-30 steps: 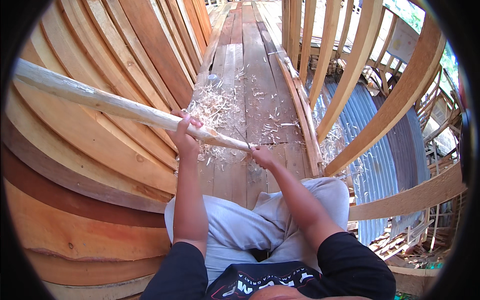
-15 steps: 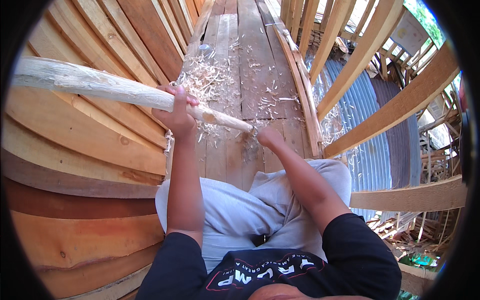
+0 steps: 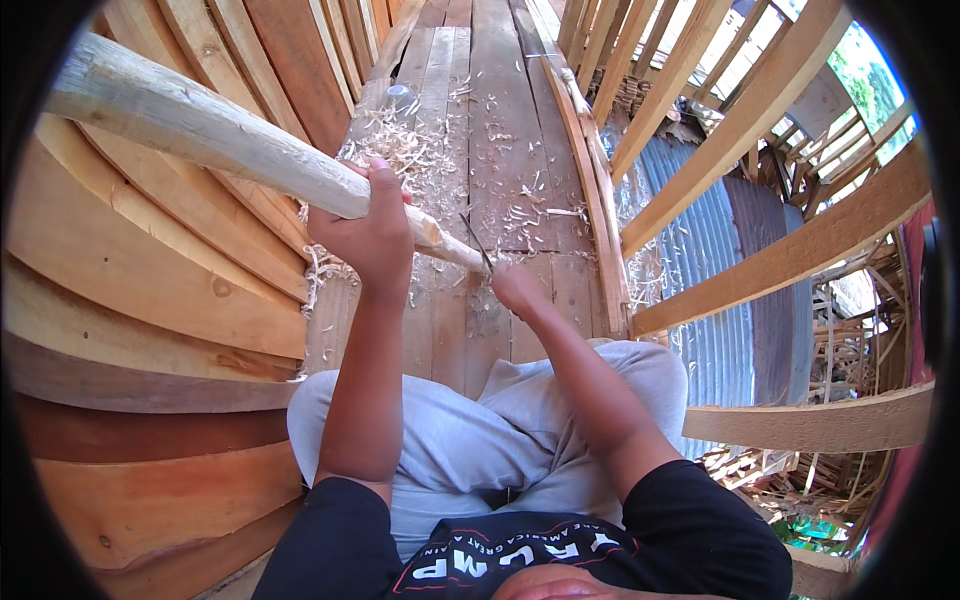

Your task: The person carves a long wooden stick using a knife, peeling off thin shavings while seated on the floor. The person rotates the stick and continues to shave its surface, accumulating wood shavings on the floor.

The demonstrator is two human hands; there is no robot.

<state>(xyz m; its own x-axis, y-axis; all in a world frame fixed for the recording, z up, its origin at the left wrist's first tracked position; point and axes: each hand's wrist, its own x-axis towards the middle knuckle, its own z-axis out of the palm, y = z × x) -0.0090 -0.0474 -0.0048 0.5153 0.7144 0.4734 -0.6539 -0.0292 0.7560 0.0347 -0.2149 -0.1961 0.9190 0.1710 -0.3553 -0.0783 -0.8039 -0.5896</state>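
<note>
A long, peeled wooden pole (image 3: 220, 137) slants from the upper left down toward the plank floor. My left hand (image 3: 375, 225) is closed round it a little above its lower, narrower end. Close by that lower end, my right hand (image 3: 518, 290) grips a knife whose thin dark blade (image 3: 477, 240) points up and away, beside the tip of the pole. The handle is hidden inside my fist. Whether the blade touches the wood I cannot tell.
Curled wood shavings (image 3: 410, 150) litter the floorboards (image 3: 500, 130), with a small clear container (image 3: 400, 95) among them. Boards (image 3: 150, 270) line the left side. Wooden slats (image 3: 690, 210) stand along the right, with corrugated metal sheets (image 3: 700, 250) beyond them.
The pole's upper end has swung up, making it steeper. My left hand has turned slightly, and my right hand has shifted a little left and down. The knife blade now shows clearly.
</note>
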